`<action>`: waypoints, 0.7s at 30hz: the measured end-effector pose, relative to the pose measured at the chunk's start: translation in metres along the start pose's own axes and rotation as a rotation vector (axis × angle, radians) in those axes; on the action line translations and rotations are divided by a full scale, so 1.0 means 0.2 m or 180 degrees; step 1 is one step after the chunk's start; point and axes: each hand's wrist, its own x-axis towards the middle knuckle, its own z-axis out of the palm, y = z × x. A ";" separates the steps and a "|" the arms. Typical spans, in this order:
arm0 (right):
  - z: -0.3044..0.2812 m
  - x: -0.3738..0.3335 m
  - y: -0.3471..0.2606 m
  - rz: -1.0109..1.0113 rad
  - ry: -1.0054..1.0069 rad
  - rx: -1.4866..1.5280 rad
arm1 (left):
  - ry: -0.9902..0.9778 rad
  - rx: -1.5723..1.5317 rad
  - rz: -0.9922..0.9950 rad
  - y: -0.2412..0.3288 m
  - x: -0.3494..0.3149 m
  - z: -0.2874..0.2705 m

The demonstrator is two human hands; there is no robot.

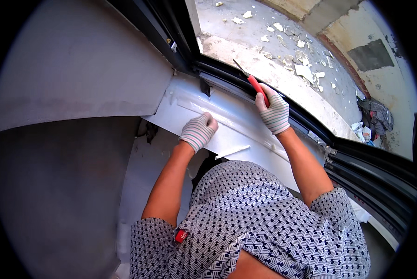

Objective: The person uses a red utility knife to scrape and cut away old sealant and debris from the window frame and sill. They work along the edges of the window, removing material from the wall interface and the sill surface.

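Note:
My right hand (274, 111), in a striped knit glove, is closed around the red handle of a narrow-bladed tool (258, 88). Its slim, pointed metal blade tilts up and left across the black window frame. My left hand (199, 132), gloved alike, is closed with its fingertips at the near edge of a long clear plastic strip (232, 122). What it pinches, if anything, is hidden. The strip runs along the white windowsill (171, 111) below the frame. A thin white stick (233, 152) lies near the sill's front edge, between my forearms.
A black window frame (306, 120) runs diagonally past the sill, with a metal fitting (329, 151) at right. Beyond it, pale rubble (304, 70) and a dark bag (377, 115) lie on the ground. A grey wall (78, 65) stands at left. A black flap (205, 87) hangs at the frame.

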 end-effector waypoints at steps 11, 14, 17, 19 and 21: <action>0.05 0.03 0.08 0.0271 -0.0135 -0.0075 | 0.1534 -0.0004 -0.0437 0.05 0.63 -0.09; 0.05 0.01 0.07 0.0452 -0.0120 -0.0102 | 0.1175 0.0363 -0.0150 0.05 0.60 -0.11; 0.05 0.01 0.08 0.0540 -0.0222 -0.0097 | 0.1420 0.0693 0.0515 -0.02 0.57 -0.06; 0.06 0.02 0.10 0.0661 -0.0261 -0.0121 | 0.0905 0.1067 0.0857 0.06 0.48 -0.04; 0.05 -0.01 0.11 0.0942 -0.0324 -0.0127 | 0.0566 0.1528 0.1202 0.11 0.38 0.03</action>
